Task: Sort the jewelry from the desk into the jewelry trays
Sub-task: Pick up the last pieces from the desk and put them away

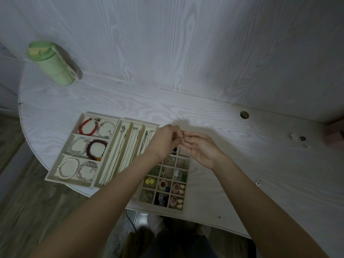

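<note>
We hold a small metal piece [184, 136], likely an earring or ring, between the fingertips of both hands, just above the far end of the grid tray [186, 185]; it is too small and dim for us to name with certainty; our left hand [163, 144] curls its fingers and pinches one side of it, and our right hand [200, 150] pinches the other side with palm turned up and the remaining fingers loosely bent; the two hands meet over the far edge of the grid tray, so the open squares lie directly below and toward us from the piece; the coming move, as we judge it, is a short drop down and back toward us into one of those squares, and the right hand sits nearer to the bare squares on the tray's right column; the piece shows no clear long axis that we can read. Left of the grid tray the long-slot tray [122, 135] holds chains laid lengthwise, running away from us; further left again the bracelet tray [61, 159] holds beaded bracelets in three sections; much of the sorting looks done. Well right of the grid tray a few small pieces [297, 138] wait on the desk [242, 164], closer to our right hand; far left of the trays a green bottle [52, 64] stands by the wall.
</note>
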`<state>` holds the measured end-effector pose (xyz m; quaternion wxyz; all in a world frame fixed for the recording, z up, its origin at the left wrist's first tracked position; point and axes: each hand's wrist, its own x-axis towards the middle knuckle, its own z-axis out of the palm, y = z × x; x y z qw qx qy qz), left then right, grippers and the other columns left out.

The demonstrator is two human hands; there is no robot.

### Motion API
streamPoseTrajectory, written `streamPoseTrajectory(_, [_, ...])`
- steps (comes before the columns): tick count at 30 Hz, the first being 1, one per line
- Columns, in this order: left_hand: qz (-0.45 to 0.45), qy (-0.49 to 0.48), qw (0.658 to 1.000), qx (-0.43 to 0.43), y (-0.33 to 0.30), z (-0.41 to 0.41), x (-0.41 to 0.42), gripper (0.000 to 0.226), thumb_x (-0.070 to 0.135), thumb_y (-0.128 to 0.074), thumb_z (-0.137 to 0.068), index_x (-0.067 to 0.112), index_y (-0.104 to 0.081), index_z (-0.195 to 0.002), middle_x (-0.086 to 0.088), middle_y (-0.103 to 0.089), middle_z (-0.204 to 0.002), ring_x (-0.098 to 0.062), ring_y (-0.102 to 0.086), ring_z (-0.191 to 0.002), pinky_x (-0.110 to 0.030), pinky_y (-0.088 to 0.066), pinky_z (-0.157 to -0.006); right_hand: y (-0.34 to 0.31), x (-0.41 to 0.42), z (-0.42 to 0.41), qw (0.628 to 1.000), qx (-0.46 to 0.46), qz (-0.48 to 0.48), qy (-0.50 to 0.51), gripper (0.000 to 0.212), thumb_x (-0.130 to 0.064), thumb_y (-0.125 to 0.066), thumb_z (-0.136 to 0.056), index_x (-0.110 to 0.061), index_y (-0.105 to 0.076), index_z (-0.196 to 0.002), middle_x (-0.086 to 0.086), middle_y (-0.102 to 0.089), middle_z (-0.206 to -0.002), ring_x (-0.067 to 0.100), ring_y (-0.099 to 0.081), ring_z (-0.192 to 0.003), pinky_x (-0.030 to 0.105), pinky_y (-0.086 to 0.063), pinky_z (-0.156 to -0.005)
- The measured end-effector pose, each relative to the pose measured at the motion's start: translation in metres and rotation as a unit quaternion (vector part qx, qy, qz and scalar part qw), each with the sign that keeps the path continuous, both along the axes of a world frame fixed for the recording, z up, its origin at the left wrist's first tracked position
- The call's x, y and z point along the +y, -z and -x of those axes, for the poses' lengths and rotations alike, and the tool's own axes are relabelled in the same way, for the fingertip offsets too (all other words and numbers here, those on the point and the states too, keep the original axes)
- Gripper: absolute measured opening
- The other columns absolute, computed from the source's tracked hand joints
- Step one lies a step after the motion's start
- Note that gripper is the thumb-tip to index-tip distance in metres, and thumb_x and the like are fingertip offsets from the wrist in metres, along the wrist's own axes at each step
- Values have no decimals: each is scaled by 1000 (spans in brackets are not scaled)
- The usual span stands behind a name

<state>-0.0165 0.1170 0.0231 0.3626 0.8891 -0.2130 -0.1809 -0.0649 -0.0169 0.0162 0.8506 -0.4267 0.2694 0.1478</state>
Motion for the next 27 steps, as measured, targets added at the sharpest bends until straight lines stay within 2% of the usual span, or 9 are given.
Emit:
streamPoseTrajectory(2, [24, -13, 999, 27, 2, -1, 0, 5, 13, -61, -89, 9, -64, -90, -6, -64, -89, -14, -55, -80, -15, -37, -59, 0, -1, 1, 1000, 7, 20, 10, 20, 10, -46, -93, 1, -64, -95, 12, -70, -91, 14, -71, -81, 22, -58, -73])
streamPoseTrajectory(5, [35, -29, 997, 66, 4, -2, 1, 8, 12, -60, -91, 6, -65, -91, -2, -64, -85, -11, -56, -79, -5, -39, -59, 5, -4, 3, 999, 5, 48, 1, 13, 5, -52, -92, 1, -64, -95, 11, -70, -92, 14, -71, -80, 18, -57, -73])
streamPoseTrajectory(8, [49, -37, 993, 106, 5, -3, 2, 10, 14, -60, -91, 6, -65, -90, 0, -63, -84, -10, -56, -79, -13, -41, -65, 9, -6, 4, 996, -2, 86, -18, 12, 1, -55, -91, 2, -63, -100, 8, -71, -90, 11, -69, -80, 16, -55, -71])
streamPoseTrajectory(12, [65, -26, 987, 142, 6, -6, 4, 6, 11, -59, -91, 9, -65, -90, 1, -63, -85, -11, -57, -82, -17, -42, -71, 9, -9, 5, 988, -17, 149, -41, 11, 2, -57, -89, -5, -66, -90, 2, -69, -76, 7, -65, -68, 14, -52, -64])
streamPoseTrajectory(16, [63, -4, 990, 124, 9, -8, 4, 6, 10, -59, -91, 7, -64, -91, 0, -63, -85, -11, -57, -81, -9, -44, -69, 6, -13, 4, 982, -24, 183, -52, 10, 2, -58, -90, -5, -65, -89, 1, -66, -70, 4, -64, -60, 13, -50, -60])
streamPoseTrajectory(19, [57, -2, 992, 116, 12, -12, 0, 6, 12, -60, -91, 8, -65, -90, -2, -65, -86, -15, -59, -83, -23, -48, -79, 6, -17, 3, 978, -23, 199, -55, 11, 2, -58, -90, -5, -66, -89, 4, -66, -71, 5, -64, -60, 14, -51, -61])
streamPoseTrajectory(20, [46, 0, 993, 110, 14, -14, -2, 6, 12, -60, -91, 9, -65, -89, -3, -65, -87, -15, -59, -83, -24, -49, -79, 7, -18, 3, 976, -20, 208, -56, 10, 2, -59, -89, -5, -66, -89, 5, -66, -73, 6, -64, -61, 15, -52, -62])
streamPoseTrajectory(23, [1, 14, 997, 72, 20, -18, -10, 10, 14, -63, -89, 6, -67, -86, -5, -63, -92, -13, -58, -79, -15, -49, -71, 12, -20, 1, 966, -4, 254, -55, 7, 2, -62, -87, -4, -67, -88, 7, -67, -74, 10, -65, -62, 17, -52, -61])
streamPoseTrajectory(27, [-57, 23, 998, 33, 25, -20, -20, 11, 15, -62, -89, 6, -68, -93, -4, -45, -111, -15, -51, -93, -30, -45, -92, 19, -18, -4, 948, 27, 313, -49, 5, 0, -62, -88, 1, -66, -90, 7, -64, -70, 14, -60, -61, 20, -51, -60])
